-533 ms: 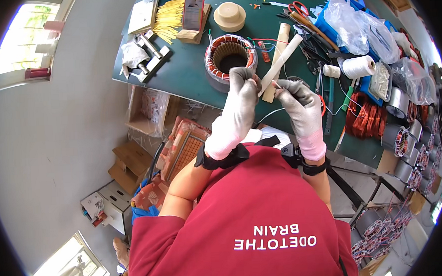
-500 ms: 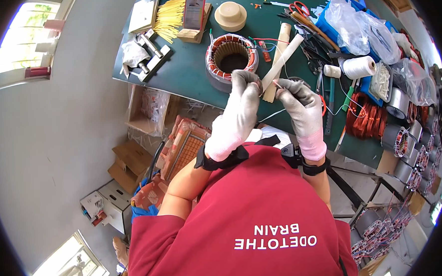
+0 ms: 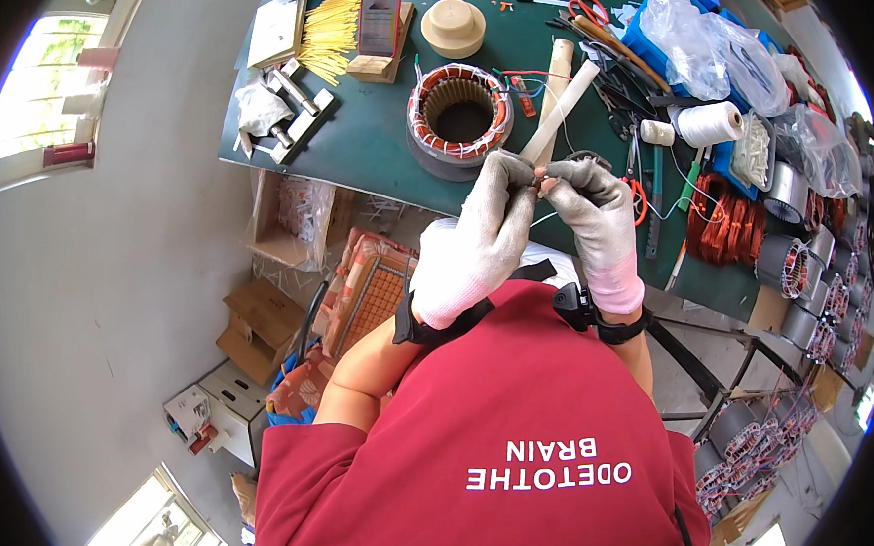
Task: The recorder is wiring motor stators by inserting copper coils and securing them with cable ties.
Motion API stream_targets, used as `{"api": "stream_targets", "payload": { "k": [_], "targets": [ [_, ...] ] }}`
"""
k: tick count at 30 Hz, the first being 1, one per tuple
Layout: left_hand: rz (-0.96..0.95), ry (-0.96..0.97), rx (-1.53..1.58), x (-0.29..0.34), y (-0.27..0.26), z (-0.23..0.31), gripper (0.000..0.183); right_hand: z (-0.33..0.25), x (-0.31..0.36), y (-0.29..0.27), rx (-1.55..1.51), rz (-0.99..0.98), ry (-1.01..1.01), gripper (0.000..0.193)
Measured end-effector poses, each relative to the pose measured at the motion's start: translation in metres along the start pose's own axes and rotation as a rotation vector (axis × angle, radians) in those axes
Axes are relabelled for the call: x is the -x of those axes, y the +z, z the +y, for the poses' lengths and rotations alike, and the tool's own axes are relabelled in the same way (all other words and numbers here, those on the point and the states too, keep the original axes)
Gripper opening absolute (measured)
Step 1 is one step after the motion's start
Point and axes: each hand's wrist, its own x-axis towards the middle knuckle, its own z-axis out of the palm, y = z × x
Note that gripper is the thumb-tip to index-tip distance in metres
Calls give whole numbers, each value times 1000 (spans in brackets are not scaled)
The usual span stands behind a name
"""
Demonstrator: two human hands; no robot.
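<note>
Both hands wear white gloves with grey palms and meet fingertip to fingertip just past the table's near edge. My left hand (image 3: pixel 493 216) has its fingers closed in a pinch. My right hand (image 3: pixel 592 206) pinches at the same spot, bare fingertips showing through the glove. Whatever sits between the fingertips is too small to make out. Beyond the left hand stands a motor stator (image 3: pixel 459 119) with copper windings bound in white cord. Directly behind the fingers lie two pale wooden sticks (image 3: pixel 568 103), crossed, with a thin white cord near them.
Right of the hands are scissors (image 3: pixel 637 201), a white thread spool (image 3: pixel 708 123), a coil of copper wire (image 3: pixel 723 223) and plastic bags (image 3: pixel 687 42). A phone (image 3: pixel 380 21), yellow strips (image 3: pixel 330 39), a round wooden block (image 3: pixel 454 28) and a metal fixture (image 3: pixel 290 113) stand at the far left.
My hands have come together; their fingertips, apart before, now touch. The left hand has shifted a little right and nearer to me, uncovering more of the stator.
</note>
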Motion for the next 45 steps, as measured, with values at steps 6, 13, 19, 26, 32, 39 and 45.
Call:
{"api": "stream_targets", "payload": {
  "k": [6,13,19,26,32,39,45],
  "targets": [
    [10,-23,48,-1,-2,3,6,-3,0,6,51,56,-5,10],
    [50,117,85,-3,-1,-1,9,-2,0,11,36,75,-13,10],
    [85,165,81,-5,-3,-2,9,-2,0,17,59,95,-39,11],
    [78,270,-415,-4,-15,-6,11,9,-7,14,53,74,-53,15],
    [106,73,381,-6,-13,8,24,21,-21,-3,-617,-153,199,12],
    [112,402,-21,-22,-15,-11,14,34,-29,6,-711,-86,120,11],
    [292,124,825,-22,-84,2,15,18,-26,-70,-825,169,6,13]
  ]
}}
